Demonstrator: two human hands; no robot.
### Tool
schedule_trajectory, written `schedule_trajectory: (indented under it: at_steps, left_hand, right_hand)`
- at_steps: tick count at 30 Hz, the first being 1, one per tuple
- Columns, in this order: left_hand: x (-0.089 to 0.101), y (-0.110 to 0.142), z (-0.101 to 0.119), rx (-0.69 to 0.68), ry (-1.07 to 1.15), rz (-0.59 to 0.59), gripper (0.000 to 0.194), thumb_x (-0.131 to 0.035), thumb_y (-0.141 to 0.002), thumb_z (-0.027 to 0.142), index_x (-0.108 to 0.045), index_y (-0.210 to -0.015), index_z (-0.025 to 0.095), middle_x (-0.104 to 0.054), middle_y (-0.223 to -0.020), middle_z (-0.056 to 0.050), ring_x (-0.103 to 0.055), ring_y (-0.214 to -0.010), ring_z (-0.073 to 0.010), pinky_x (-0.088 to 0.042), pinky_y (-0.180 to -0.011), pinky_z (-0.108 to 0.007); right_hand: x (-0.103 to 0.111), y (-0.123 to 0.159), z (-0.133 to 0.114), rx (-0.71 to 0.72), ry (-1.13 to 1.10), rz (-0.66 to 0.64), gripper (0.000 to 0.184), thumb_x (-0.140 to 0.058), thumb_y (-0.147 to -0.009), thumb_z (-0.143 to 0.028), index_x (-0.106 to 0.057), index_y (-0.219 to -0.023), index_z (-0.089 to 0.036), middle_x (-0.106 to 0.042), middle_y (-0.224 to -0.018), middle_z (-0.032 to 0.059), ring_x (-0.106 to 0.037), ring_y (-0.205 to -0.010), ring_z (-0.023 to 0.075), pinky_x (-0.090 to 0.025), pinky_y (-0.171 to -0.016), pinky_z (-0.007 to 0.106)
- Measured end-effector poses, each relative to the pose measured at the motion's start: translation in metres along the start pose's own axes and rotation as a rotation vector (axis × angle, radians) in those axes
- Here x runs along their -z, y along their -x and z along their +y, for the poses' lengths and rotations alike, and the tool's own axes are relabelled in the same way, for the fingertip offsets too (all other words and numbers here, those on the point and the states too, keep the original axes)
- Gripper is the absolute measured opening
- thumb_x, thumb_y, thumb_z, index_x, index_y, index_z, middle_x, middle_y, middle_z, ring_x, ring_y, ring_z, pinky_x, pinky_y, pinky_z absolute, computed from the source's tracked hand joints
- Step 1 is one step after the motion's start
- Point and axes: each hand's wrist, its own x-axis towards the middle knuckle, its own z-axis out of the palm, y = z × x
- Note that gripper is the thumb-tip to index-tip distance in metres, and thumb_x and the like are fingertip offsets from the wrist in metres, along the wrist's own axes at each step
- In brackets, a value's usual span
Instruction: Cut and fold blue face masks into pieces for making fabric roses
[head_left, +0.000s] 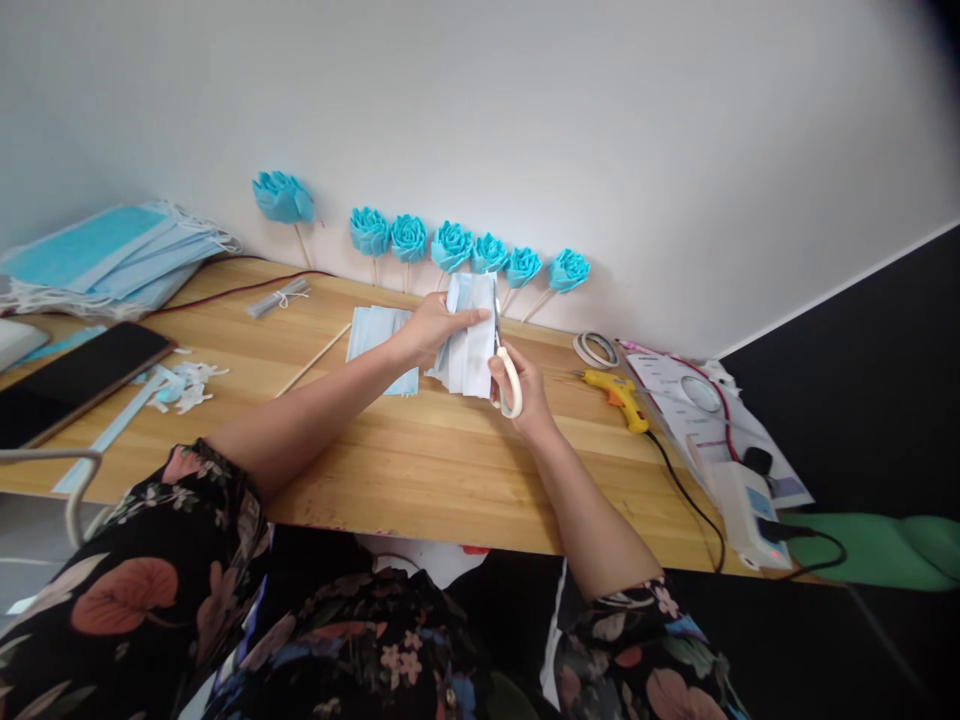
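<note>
Grip first, in the head view: the left hand pinches a pleated piece of pale mask material, thumb pressed on its face and fingers behind. The right hand is closed around the white handles of the scissors, whose blades lie along the piece's right edge. Whether the blades are parted, I cannot tell. The piece is held up over the middle of the counter, in front of the row of flowers.

As for progress, seven blue flowers look finished; they lean along the wall, most with a stick showing below the bloom. Cutting seems to be the step in hand, though how far the blades have gone through is too small to judge. A second pleated piece lies flat by the left forearm, and a bare stick rests just beside it with no bloom on it. At the far left, a pile of masks has its loops on and appears uncut, while white scraps near the phone suggest some trimming is done. On the right, the yellow glue gun and rolls of tape lie apart from both hands, unused at this moment.
</note>
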Motion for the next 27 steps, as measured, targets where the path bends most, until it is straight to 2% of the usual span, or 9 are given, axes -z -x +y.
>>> schedule_trajectory:
  at_steps: [4, 8, 13, 22, 27]
  left_hand:
    - [0.0018, -0.0016, 0.0001, -0.023, -0.035, 0.003, 0.039, -0.081, -0.068, 0.041, -0.064, -0.088, 0.012, -0.071, -0.085, -0.010, -0.068, -0.079, -0.0219, -0.055, -0.075, -0.035]
    - [0.0061, -0.0039, 0.0018, -0.074, -0.052, 0.030, 0.037, -0.078, -0.071, 0.042, -0.064, -0.088, 0.012, -0.071, -0.085, -0.008, -0.068, -0.081, -0.0221, -0.054, -0.077, -0.034]
    - [0.0074, -0.0045, 0.0044, -0.089, -0.033, 0.011, 0.033, -0.079, -0.068, 0.039, -0.064, -0.082, 0.014, -0.070, -0.079, -0.006, -0.068, -0.081, -0.0230, -0.054, -0.076, -0.034]
    - [0.0005, -0.0009, 0.0020, -0.020, -0.044, -0.005, 0.034, -0.083, -0.064, 0.036, -0.063, -0.079, 0.013, -0.069, -0.075, -0.007, -0.067, -0.075, -0.0211, -0.054, -0.070, -0.033]
    - [-0.0019, 0.0035, 0.0036, 0.002, -0.032, -0.032, 0.032, -0.083, -0.064, 0.034, -0.063, -0.079, 0.013, -0.068, -0.076, -0.006, -0.064, -0.071, -0.0189, -0.052, -0.068, -0.032]
  right_hand:
    - [0.0004, -0.0022, 0.0047, -0.026, -0.042, -0.015, 0.058, -0.072, -0.071, -0.071, -0.065, -0.101, -0.022, -0.047, -0.051, -0.0084, -0.041, -0.040, 0.0080, -0.033, -0.037, 0.022]
    - [0.0013, -0.0029, 0.0057, -0.067, -0.073, -0.048, 0.059, -0.074, -0.067, -0.073, -0.063, -0.096, -0.022, -0.051, -0.058, -0.0068, -0.043, -0.043, 0.0071, -0.034, -0.039, 0.022]
    - [0.0035, 0.0010, -0.0012, 0.024, -0.029, -0.126, 0.057, -0.065, -0.076, -0.075, -0.059, -0.099, -0.023, -0.054, -0.065, -0.0041, -0.047, -0.051, 0.0098, -0.038, -0.047, 0.025]
    - [0.0071, 0.0002, 0.0045, 0.071, 0.063, -0.115, 0.056, -0.057, -0.082, -0.075, -0.059, -0.105, -0.024, -0.054, -0.067, -0.0031, -0.048, -0.055, 0.0127, -0.040, -0.053, 0.027]
    - [0.0058, 0.0008, 0.0027, 0.077, 0.042, -0.099, 0.053, -0.059, -0.082, -0.074, -0.059, -0.100, -0.024, -0.053, -0.065, -0.0035, -0.046, -0.053, 0.0122, -0.038, -0.052, 0.028]
